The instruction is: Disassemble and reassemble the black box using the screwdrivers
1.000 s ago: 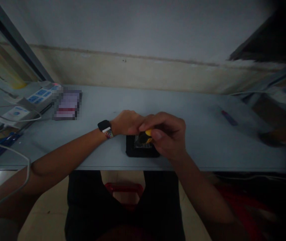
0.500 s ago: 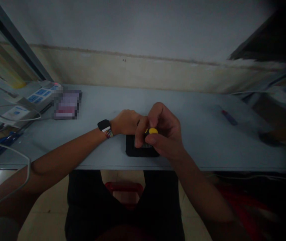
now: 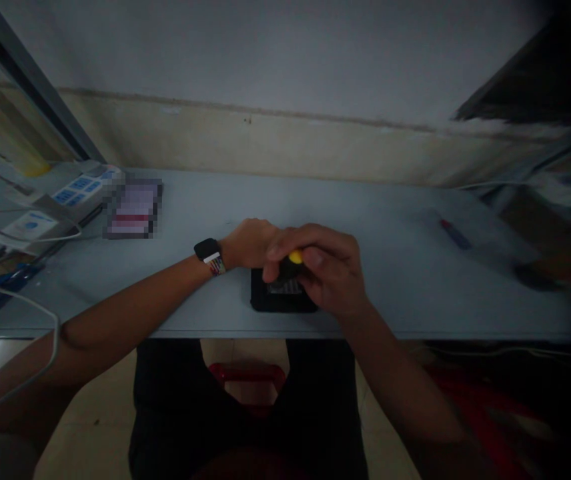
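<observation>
My right hand [image 3: 328,270] is closed around what looks like a screwdriver [image 3: 295,256], seen nearly end-on by its yellow and black handle; its shaft and tip are hidden. Beneath it, a flat black device [image 3: 283,303] with a pale label lies close to the table's front edge. My left hand [image 3: 251,241], with a watch [image 3: 208,251] on the wrist, rests at the far left side of the device. The left fingers are hidden behind my right hand, so their grip does not show.
On the left of the table [image 3: 205,193] lie a phone [image 3: 135,208] and a power strip [image 3: 73,197] with white cables [image 3: 55,320]. A red and blue tool [image 3: 454,235] lies to the right, beside a blurred dark object [image 3: 538,277]. A wall rises behind.
My right hand's fingers have shifted around the yellow-ended handle, turning over its top, and the handle has moved slightly left. More of the device's label shows. The left hand stays put.
</observation>
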`<state>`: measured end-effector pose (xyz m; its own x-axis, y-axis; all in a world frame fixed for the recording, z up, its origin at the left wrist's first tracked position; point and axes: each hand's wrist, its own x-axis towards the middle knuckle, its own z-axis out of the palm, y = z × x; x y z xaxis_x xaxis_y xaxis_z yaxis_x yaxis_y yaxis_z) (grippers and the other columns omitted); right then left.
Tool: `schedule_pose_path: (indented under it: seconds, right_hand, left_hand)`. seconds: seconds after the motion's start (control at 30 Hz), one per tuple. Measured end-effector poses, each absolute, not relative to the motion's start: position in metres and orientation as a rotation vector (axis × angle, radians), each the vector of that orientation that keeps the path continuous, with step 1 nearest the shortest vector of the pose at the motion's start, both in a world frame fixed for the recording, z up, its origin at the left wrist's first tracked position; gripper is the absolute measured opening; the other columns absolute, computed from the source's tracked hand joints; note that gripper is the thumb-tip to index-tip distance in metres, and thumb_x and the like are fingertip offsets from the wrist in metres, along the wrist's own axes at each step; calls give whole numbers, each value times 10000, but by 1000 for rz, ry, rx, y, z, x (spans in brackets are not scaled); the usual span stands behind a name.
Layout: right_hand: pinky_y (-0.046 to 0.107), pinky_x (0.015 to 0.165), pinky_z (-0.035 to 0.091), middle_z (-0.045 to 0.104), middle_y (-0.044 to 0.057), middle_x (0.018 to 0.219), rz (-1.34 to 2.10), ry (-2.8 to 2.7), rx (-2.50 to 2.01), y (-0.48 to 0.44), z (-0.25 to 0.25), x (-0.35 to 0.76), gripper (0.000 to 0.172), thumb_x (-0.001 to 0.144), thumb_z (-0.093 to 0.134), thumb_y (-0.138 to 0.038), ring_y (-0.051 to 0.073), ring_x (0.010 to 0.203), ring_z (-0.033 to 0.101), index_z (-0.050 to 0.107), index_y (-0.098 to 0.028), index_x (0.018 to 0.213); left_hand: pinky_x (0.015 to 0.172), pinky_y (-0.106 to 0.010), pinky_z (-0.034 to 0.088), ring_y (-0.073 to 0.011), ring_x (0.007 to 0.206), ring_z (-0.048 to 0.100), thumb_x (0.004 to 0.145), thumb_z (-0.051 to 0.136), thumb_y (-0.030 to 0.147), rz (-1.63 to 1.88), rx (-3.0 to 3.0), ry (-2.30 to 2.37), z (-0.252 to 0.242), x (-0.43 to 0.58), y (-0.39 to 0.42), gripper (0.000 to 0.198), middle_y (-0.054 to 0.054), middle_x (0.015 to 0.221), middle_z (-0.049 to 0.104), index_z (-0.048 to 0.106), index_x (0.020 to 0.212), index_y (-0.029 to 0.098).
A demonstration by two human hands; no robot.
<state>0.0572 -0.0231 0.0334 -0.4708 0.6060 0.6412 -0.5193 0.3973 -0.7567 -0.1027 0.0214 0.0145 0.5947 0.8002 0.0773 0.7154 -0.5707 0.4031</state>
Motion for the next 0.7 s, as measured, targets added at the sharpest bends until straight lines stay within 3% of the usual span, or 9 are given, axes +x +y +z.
schedule_pose_path:
  seconds: [0.1,0.2,0.3,0.37,0.6,0.7]
  right_hand:
    - [272,599,531,709,39,747,1343,-1585,-28,-23,36,56,280,1093,640,-375,143,633,646,809,-163,1027]
    - [252,559,519,714,-11,745,1452,-1593,-54,-25,36,59,184,1028,767,-354,122,562,627,712,-216,1136]
    - [257,501,511,726,-35,742,1540,-1580,-148,-26,34,63,450,847,964,-395,140,530,636,594,-271,1070]
    - [266,502,530,736,-25,756,1541,-1558,-166,-25,31,65,509,799,997,-431,155,551,670,559,-276,1008]
    - [319,674,616,742,21,758,1316,-1605,-136,-21,27,66,266,882,926,-386,197,742,748,775,-213,1016]
    - [354,749,626,758,56,789,1245,-1650,-77,-22,27,64,213,1020,764,-385,207,790,748,840,-188,1045]
  left_hand:
    - [656,-303,384,-184,725,605,999,692,412,283,2533,1254,15,-100,22,257,-11,725,657,714,914,171]
    - [647,-297,380,-170,728,608,993,693,443,258,2534,1242,15,-100,23,283,-19,807,701,715,876,186]
    - [650,-296,377,-161,722,603,982,674,386,214,2540,1239,18,-102,23,262,-35,828,724,716,826,180]
    - [635,-302,353,-162,707,596,979,659,381,204,2552,1234,18,-102,24,272,-40,816,726,716,803,182]
    - [608,-295,317,-138,616,528,1012,630,324,278,2534,1160,11,-104,27,269,-11,667,667,750,827,171]
    - [606,-291,318,-134,617,530,1028,636,311,277,2516,1169,9,-105,28,270,-17,667,666,756,839,160]
